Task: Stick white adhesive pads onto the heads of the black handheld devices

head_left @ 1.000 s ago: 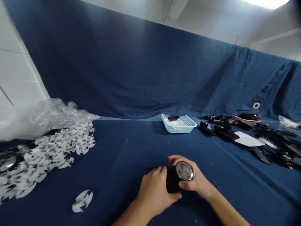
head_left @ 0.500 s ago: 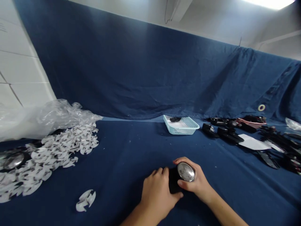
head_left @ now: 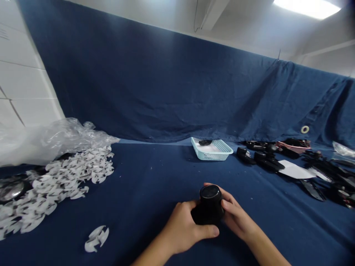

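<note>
Between my two hands is a black, roughly cylindrical device [head_left: 209, 212] with a rounded, glossy black end facing up. My left hand [head_left: 185, 227] grips its left and near side, with the thumb stretched across the front. On the right, my right hand [head_left: 235, 212] has its fingers wrapped round the far and right side near the top. The underside of the device is hidden. A single white curved plastic piece [head_left: 96, 238] lies on the blue cloth [head_left: 138, 199], to the left of my hands.
A heap of white plastic pieces [head_left: 66, 177] lies at left beside clear plastic film [head_left: 55, 138]. At the back stands a light blue basket [head_left: 213, 155] with a black item inside. Black parts [head_left: 267, 160] and a white sheet [head_left: 295, 169] lie at right.
The silver perforated face held in my right hand has gone out of sight, and a smooth black end now points up. My left hand has shifted from the top to the side.
</note>
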A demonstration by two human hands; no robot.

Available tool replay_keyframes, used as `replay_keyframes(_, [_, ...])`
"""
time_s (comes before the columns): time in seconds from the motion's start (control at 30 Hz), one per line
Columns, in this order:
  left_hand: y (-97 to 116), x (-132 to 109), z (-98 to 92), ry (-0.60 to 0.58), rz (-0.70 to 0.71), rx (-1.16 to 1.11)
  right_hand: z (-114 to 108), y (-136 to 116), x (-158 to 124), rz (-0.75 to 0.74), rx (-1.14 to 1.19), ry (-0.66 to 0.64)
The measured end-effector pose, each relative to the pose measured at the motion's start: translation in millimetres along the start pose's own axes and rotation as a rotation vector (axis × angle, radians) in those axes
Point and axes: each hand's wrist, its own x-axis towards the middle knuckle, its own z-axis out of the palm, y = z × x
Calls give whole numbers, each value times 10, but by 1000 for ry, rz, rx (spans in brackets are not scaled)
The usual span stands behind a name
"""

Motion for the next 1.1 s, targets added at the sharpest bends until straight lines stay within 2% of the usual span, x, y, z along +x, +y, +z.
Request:
replay_keyframes(0.07, [-27, 7, 8, 61, 9, 87, -1, -17, 2, -5, 18, -8])
replay_keyframes(0.17, [-92, 31, -6, 253, -4, 376, 31, -47, 32, -35, 19, -28])
replay_keyframes(0.23, [-138, 51, -40, 339, 16, 525, 52, -54, 56, -63, -14, -30])
replay_keyframes(0.4, [-196, 85, -99, 348, 41, 572, 27, -12, 104, -113, -95, -29])
replay_keyframes(0.53, [-219, 108, -78, 362, -19, 522, -65, 66, 178, -187, -366, 114])
replay_keyframes(0.73, [-216, 114, -140, 373, -136, 332, -260, 221, 317, -232, -633, 409])
replay_keyframes(0.87, [-121, 7, -156, 279, -215, 30, -380, 287, 340, -195, -718, 576])
replay_keyframes(0.97, [-22, -270, -185, 121, -330, -245, -402, 309, 331, -168, -840, 597])
replay_keyframes(1.03, [31, -573, -267, 40, -399, -391, -372, 317, 316, -162, -938, 564])
replay_keyframes(1.1, [69, -947, -422, 12, -442, -484, -326, 326, 299, -158, -1020, 514])
